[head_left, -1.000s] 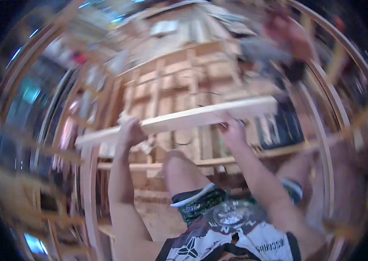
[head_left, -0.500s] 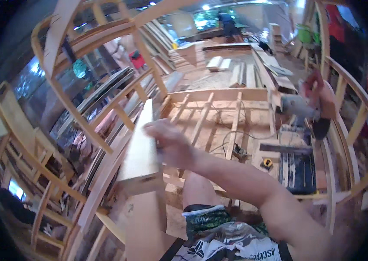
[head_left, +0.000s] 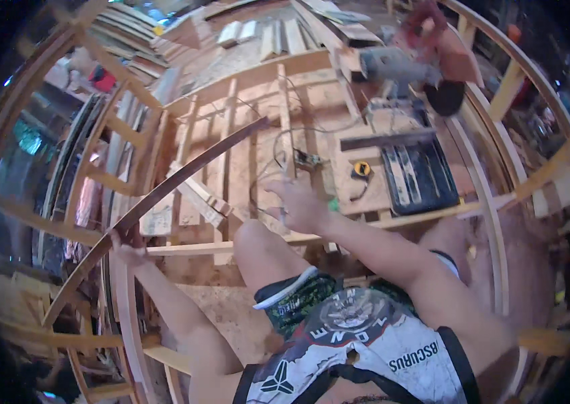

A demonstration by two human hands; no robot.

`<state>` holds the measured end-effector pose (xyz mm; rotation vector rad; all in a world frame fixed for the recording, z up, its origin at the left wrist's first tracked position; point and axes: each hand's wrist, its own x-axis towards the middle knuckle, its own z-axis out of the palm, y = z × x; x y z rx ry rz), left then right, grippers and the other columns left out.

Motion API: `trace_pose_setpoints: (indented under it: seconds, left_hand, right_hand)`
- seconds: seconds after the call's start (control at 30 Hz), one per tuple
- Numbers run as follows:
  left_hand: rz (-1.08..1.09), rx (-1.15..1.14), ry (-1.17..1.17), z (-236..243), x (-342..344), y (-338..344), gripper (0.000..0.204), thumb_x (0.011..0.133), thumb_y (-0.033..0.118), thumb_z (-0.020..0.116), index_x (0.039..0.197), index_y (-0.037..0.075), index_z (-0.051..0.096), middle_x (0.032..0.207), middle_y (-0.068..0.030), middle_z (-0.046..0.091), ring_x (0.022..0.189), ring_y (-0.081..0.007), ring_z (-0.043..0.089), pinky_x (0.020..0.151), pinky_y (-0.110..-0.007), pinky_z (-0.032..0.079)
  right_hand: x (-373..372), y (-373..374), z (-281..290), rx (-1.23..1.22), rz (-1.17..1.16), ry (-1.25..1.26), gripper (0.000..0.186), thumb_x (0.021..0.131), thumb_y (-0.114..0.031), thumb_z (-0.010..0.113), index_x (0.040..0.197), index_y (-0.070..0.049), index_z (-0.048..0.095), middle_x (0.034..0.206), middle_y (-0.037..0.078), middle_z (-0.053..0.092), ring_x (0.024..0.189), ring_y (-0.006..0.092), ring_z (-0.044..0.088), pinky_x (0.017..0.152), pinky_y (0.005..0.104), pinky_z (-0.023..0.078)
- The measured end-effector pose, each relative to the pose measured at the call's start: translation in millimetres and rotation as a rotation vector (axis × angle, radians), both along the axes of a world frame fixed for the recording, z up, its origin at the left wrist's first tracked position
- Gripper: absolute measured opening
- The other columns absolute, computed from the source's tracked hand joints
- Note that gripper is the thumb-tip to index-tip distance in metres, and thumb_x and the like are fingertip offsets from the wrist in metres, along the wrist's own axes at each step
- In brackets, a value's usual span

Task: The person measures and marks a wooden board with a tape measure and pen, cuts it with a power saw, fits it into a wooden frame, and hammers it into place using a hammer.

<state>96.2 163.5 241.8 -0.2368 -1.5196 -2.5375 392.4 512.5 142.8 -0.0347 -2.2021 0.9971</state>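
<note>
My left hand is closed around a long, narrow brown wooden strip. The strip slants from the lower left up to the middle of the wooden frame. Over the slats of that frame, my right hand has its fingers spread and nothing in them. A yellow and black tape measure lies to the right of it, next to a black tray. Short pale wood pieces rest across the frame, just beyond my knee.
At the upper right stands a grey power tool, with a dark bar in front of it. A cable trails across the slats. Curved wooden frames rise on both sides. Stacked boards lie farther back.
My right hand has left the pale wooden board it was touching and moved right and slightly up. My left hand, hidden before, now shows gripping the strip. The view has tilted down.
</note>
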Motion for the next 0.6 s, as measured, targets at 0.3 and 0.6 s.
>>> trace_pose_setpoints:
  seconds: [0.3,0.6]
  left_hand:
    - [-0.354,0.025,-0.359,-83,25,95,0.049,0.098,0.039,0.054,0.123,-0.003,0.05,0.132,-0.0245,0.051,0.118,-0.0367,0.056,0.086,-0.052,0.058]
    - [-0.494,-0.114,-0.689,-153,12,209,0.049,0.098,0.05,0.049,0.126,0.011,0.052,0.12,-0.0169,0.059,0.113,-0.035,0.057,0.099,-0.058,0.045]
  right_hand:
    - [10,21,-34,0.171,-0.354,0.115,0.076,0.077,-0.02,0.076,0.14,0.001,0.04,0.146,0.025,0.04,0.131,0.044,0.041,0.106,0.0508,0.036]
    - [41,58,-52,0.003,-0.539,-0.162,0.073,0.083,-0.019,0.071,0.144,0.0,0.036,0.155,0.033,0.021,0.141,0.0491,0.025,0.115,0.0515,0.027]
